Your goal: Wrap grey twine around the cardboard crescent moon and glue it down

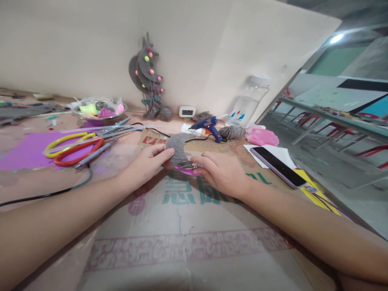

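Observation:
Both hands hold a grey yarn-wrapped crescent moon (176,148) just above a cardboard sheet (145,242). My left hand (155,157) grips its left edge, thumb on the front face. My right hand (222,171) pinches the lower right tip; its fingertips partly hide that end. Purple material (189,171) shows along the crescent's lower edge. Just beyond the crescent rests a blue glue gun (209,126), its nozzle pointing left. A ball of grey yarn (233,132) lies right of the glue gun.
Scissors with yellow and red handles (79,155) lie left on purple sheet (24,151). A bowl (100,117) of coloured pieces stands behind. Finished-looking grey moons with pompoms (147,68) lean against the wall. A phone (277,166), water bottle (247,103) and small digital clock (187,111) are nearby.

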The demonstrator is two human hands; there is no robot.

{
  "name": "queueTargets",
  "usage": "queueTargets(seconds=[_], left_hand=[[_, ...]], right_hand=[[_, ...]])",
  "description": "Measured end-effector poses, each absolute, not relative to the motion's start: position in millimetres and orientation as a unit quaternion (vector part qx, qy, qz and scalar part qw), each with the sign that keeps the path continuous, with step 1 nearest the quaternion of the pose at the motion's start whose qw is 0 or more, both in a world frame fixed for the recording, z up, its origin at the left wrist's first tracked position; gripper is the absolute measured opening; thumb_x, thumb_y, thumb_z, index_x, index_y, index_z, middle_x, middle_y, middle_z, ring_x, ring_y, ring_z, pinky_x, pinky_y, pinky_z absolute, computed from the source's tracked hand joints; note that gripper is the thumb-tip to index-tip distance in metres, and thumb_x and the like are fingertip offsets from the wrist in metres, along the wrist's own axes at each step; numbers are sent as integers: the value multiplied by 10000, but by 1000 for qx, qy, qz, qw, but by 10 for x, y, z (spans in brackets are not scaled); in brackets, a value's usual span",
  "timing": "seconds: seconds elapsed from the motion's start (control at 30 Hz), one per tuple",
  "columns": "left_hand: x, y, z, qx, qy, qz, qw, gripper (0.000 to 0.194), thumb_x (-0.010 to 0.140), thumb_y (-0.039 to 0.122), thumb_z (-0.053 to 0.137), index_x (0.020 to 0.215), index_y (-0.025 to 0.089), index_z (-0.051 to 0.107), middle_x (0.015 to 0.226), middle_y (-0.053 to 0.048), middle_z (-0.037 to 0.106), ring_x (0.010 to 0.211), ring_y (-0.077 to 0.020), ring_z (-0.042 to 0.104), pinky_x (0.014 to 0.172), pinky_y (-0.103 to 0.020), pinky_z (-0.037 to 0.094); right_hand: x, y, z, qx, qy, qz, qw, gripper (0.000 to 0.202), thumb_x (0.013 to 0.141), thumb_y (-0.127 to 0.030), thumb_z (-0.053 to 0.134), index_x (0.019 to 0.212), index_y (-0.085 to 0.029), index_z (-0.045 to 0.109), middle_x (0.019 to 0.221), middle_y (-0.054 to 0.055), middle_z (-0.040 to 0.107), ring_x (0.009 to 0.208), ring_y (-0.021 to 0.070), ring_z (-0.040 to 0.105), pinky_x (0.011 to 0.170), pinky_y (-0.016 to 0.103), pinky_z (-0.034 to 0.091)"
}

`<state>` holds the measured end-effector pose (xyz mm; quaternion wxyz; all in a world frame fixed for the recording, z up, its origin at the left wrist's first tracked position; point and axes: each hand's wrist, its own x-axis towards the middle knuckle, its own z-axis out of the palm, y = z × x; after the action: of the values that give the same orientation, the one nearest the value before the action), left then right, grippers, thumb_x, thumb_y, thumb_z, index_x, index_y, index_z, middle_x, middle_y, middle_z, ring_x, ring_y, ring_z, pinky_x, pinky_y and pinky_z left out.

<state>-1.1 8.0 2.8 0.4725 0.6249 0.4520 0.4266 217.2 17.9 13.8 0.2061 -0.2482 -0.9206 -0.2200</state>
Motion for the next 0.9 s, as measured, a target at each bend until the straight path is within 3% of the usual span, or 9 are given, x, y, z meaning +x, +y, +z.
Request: queueTargets(seconds=[0.33, 0.5, 0.63, 0.9], left_hand=[[1, 81, 50, 626, 456, 417, 476, 254, 810, 395, 480, 735, 173, 578, 681, 6, 592, 663, -147, 542, 642, -247, 404], [6, 64, 72, 627, 468, 417, 463, 256, 811, 385, 482, 672, 179, 545, 641, 15, 565, 644, -141, 517, 623, -242, 380], [-1, 77, 45, 624, 459, 415, 477, 255, 807, 404, 487, 731, 176, 571, 676, 3, 594, 683, -160, 552, 657, -260, 407], [15, 55, 88, 620, 472, 426, 461, 250, 803, 375, 502, 684, 167, 572, 639, 13, 585, 622, -133, 519, 590, -231, 377]], right_hand=[[2177, 181, 133, -245, -921, -225, 204, 235, 923, -305, 405, 1020, -171, 573, 751, 24, 613, 635, 132, 525, 544, 261, 322], [2199, 186, 115, -245, -924, -224, 188, 205, 903, -218, 420, 1050, -179, 558, 772, 20, 604, 643, 132, 511, 547, 260, 319], [2209, 195, 117, -239, -926, -231, 179, 208, 896, -197, 413, 1038, -179, 564, 751, 21, 589, 633, 132, 492, 539, 261, 309], [2240, 83, 185, -72, -941, -244, 224, 225, 885, -352, 477, 1021, -201, 574, 666, -7, 563, 581, 117, 476, 517, 258, 320]])
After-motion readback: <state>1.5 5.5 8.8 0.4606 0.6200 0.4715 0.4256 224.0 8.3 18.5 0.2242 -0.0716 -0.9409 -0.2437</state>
